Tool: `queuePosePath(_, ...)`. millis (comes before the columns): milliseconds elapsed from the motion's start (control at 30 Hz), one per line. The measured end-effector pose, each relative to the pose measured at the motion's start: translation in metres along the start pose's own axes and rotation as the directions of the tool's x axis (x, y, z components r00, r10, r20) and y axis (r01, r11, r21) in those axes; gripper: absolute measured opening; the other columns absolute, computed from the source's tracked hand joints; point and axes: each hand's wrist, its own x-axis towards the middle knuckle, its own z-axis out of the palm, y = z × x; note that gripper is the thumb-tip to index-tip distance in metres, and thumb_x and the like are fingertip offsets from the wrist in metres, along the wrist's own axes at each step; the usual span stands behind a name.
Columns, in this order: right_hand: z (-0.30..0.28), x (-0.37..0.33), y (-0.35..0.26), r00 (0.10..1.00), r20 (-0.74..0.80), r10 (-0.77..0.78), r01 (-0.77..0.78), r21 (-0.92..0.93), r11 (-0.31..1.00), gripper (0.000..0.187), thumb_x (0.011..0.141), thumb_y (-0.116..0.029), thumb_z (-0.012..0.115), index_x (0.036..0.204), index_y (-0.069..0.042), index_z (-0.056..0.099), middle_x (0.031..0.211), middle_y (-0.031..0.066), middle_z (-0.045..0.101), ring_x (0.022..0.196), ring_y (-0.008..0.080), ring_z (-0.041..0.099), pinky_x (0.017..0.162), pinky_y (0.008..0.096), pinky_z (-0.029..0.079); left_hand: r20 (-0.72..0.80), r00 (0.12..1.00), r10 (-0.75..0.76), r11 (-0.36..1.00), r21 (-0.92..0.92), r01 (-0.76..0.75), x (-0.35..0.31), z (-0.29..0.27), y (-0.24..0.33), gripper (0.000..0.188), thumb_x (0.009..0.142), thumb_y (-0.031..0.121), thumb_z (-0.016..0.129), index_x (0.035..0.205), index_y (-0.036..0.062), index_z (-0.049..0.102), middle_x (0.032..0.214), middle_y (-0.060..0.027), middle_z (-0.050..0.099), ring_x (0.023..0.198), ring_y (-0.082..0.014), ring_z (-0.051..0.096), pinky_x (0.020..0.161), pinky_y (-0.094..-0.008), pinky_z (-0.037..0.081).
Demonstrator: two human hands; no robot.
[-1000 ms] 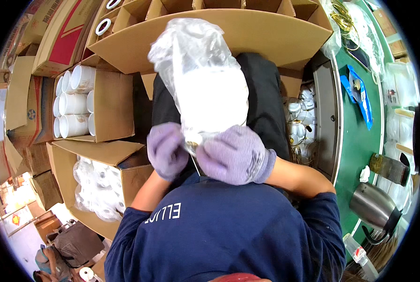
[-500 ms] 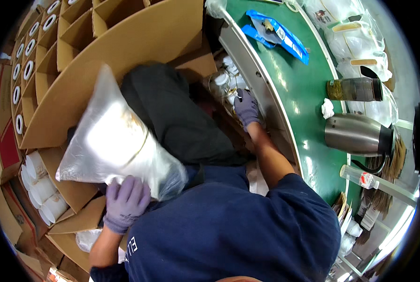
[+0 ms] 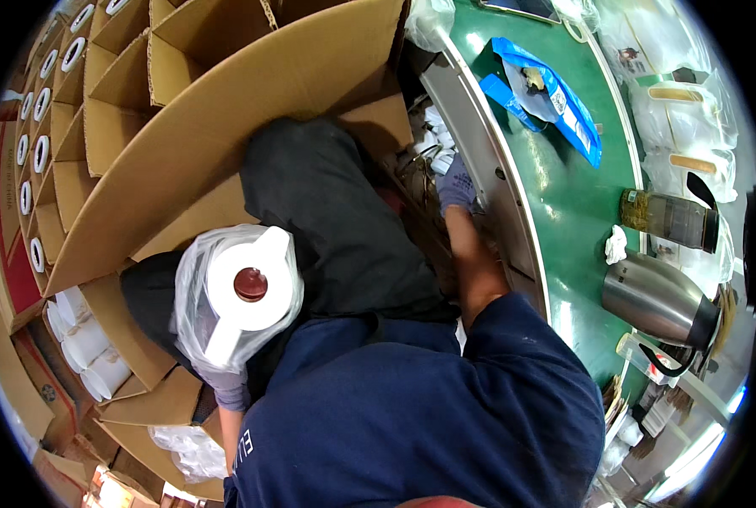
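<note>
A white jug, seen from above with a spout, a handle and a round reddish-brown knob in its lid, stands inside a clear plastic bag. My left hand, in a purple-grey glove, grips the bagged jug low on its near side; most of the fingers are hidden under it. On the other side, my right hand, gloved alike, reaches down beside the table's metal edge among small white pieces. Its fingertips are out of sight, so what they hold does not show.
A divided carton holding white cylinders rises at the left. White cups lie in another box below it. Along the right runs a green table with a torn blue packet, a glass bottle and a steel flask.
The bagged jug has turned from lying sideways to showing its lid upward. My left hand has gone lower beneath it. My right hand has sunk deeper among the white pieces.
</note>
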Motion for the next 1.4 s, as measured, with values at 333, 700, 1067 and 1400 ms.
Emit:
queuePosePath(333,-0.001,-0.105,0.055,0.981,0.192,-0.013,-0.141,0.764,0.63,0.045,0.101,-0.023,0.051,0.141,-0.003,0.043,0.136,0.0131,0.051,0.124,0.0269,0.052,0.098,0.0387,0.051,-0.173,0.963,-0.206,0.712,-0.702,0.026,0.06,-0.01,0.075,0.061,0.079,0.017,0.082,0.128,-0.0016,0.051,0.114,-0.0132,0.057,0.104,-0.0221,0.056,0.092,-0.0342,0.045)
queuePosePath(700,-0.281,-0.145,-0.213,0.44,-0.077,-0.895,0.365,0.926,0.1,0.047,0.092,-0.023,0.059,0.134,-0.001,0.056,0.125,0.0184,0.062,0.12,0.0297,0.057,0.103,0.0417,0.045,-0.086,0.989,0.117,0.826,-0.545,-0.145,0.055,-0.028,0.054,0.041,0.071,0.021,0.085,0.106,0.0063,0.072,0.107,-0.0145,0.068,0.094,-0.0309,0.067,0.079,-0.0375,0.054)
queuePosePath(1067,-0.332,-0.189,-0.332,0.134,0.586,-0.799,0.981,0.036,0.191,0.085,0.076,-0.044,0.078,0.144,-0.006,0.044,0.125,0.021,0.056,0.115,0.0379,0.057,0.097,0.0452,0.047,-0.133,0.981,0.142,0.83,-0.524,-0.191,0.045,-0.014,0.049,0.044,0.075,0.027,0.08,0.114,0.0089,0.071,0.107,-0.012,0.07,0.096,-0.0327,0.067,0.084,-0.0416,0.052)
queuePosePath(1400,-0.344,-0.182,-0.344,0.19,0.489,-0.851,0.957,0.099,0.271,0.08,0.078,-0.027,0.077,0.145,-0.003,0.04,0.143,0.0299,0.043,0.132,0.0423,0.045,0.108,0.0448,0.041,-0.142,0.971,0.194,0.721,-0.651,-0.239,0.047,-0.004,0.044,0.051,0.075,0.029,0.076,0.123,0.0126,0.067,0.109,-0.0125,0.068,0.095,-0.0341,0.064,0.081,-0.0432,0.049)
